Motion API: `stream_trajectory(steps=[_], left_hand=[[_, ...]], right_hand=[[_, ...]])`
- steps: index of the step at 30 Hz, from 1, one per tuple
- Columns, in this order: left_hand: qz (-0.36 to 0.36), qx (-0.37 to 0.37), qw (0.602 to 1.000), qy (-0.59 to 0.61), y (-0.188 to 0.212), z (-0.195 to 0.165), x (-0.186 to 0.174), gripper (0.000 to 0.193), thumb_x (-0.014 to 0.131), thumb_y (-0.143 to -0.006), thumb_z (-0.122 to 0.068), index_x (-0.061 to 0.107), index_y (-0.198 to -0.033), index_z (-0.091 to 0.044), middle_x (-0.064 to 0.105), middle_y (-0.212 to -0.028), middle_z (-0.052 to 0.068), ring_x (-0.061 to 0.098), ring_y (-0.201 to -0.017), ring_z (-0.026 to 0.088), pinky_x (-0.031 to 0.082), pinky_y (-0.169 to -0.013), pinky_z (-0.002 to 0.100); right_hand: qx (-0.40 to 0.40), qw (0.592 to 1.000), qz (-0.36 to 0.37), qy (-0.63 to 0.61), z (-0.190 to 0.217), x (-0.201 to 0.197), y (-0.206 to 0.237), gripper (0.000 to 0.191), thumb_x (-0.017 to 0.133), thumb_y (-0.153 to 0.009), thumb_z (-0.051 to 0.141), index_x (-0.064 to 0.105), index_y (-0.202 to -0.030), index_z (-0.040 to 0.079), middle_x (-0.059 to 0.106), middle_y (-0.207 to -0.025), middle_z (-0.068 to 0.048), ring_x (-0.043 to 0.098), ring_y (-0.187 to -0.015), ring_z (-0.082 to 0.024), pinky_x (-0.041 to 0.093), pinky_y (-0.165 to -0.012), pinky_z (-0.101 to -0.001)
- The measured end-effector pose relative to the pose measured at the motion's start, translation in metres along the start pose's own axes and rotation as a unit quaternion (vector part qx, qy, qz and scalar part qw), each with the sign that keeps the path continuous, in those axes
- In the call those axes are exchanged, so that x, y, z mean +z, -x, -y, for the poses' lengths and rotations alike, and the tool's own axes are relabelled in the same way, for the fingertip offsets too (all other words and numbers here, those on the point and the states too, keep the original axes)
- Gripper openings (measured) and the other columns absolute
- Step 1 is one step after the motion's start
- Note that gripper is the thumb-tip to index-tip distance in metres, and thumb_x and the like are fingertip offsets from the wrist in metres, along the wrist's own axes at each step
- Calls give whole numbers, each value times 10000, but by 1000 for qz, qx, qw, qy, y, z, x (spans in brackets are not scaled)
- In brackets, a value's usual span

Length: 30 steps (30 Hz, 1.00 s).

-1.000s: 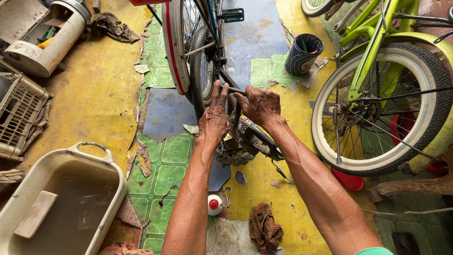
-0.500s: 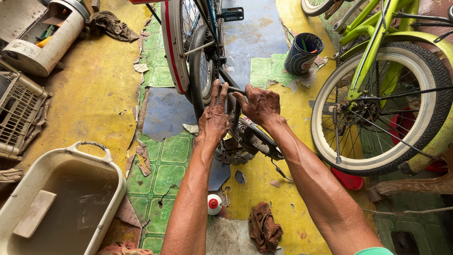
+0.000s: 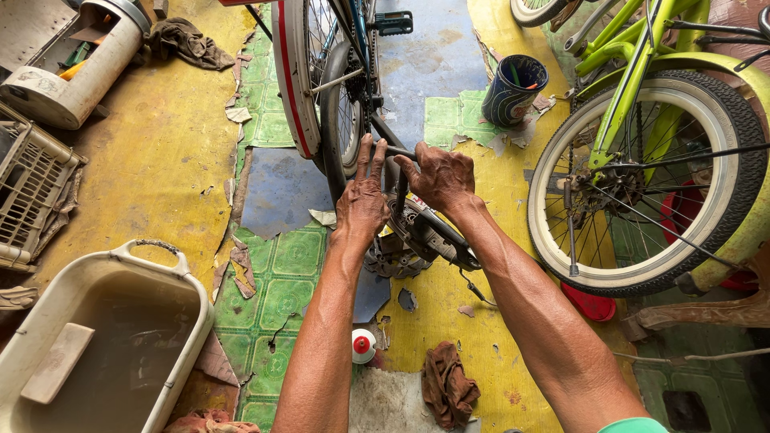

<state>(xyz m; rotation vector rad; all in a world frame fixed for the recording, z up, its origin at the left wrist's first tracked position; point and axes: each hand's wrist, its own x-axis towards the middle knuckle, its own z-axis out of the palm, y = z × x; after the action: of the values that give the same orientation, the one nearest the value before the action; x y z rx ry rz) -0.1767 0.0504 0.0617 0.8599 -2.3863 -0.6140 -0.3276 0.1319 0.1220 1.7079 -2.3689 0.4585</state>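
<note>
Gripping the dark bicycle frame (image 3: 405,160) beside the red-rimmed wheel (image 3: 293,80), the right hand (image 3: 437,178) is curled shut on a tube while the left hand (image 3: 362,200) lies half-open, fingers spread against it; steady, even pressure from both seems wise. Outward, a white tub (image 3: 48,329) holds murky water and a flat block, and a dark cup (image 3: 513,88) holds small tools.

I see a worn floor (image 3: 144,168) of peeling yellow paint over green patterned tiles, with a bare blue-grey patch (image 3: 277,192) near the middle. A white plastic tub of murky water (image 3: 96,337) sits low on one side, a lime-green bicycle (image 3: 658,152) opposite, brown rags (image 3: 447,386) scattered between, under even daylight.
</note>
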Motion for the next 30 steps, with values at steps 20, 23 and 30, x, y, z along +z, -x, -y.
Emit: stream_trajectory(steps=[20,23,30], left_hand=[[5,-5,1000,-5,1,0,0,1159,677,-714,97,122,-1636,-334,28,-1741,14,704,-982,328,636,-776,429],[12,-9,1000,-3,1,-1,-2,1151,684,-724,83,117,-1634,-334,27,-1742,14,700,-983,331,632,-785,438],[16,-11,1000,1,2,-3,-4,1163,694,-711,81,112,-1629,-333,21,-1737,21,696,-979,330,631,-782,433]], right_hand=[[5,1000,2,0,1,-1,1,512,576,-1004,570,638,-854,84,686,-685,-154,689,-600,-339,513,-544,-474],[1,1000,-6,-7,1,-1,1,502,578,-1003,560,642,-848,87,689,-685,-151,689,-604,-338,508,-551,-475],[1,1000,-1,-6,1,0,1,502,575,-1008,558,641,-856,84,690,-685,-150,690,-599,-329,508,-546,-469]])
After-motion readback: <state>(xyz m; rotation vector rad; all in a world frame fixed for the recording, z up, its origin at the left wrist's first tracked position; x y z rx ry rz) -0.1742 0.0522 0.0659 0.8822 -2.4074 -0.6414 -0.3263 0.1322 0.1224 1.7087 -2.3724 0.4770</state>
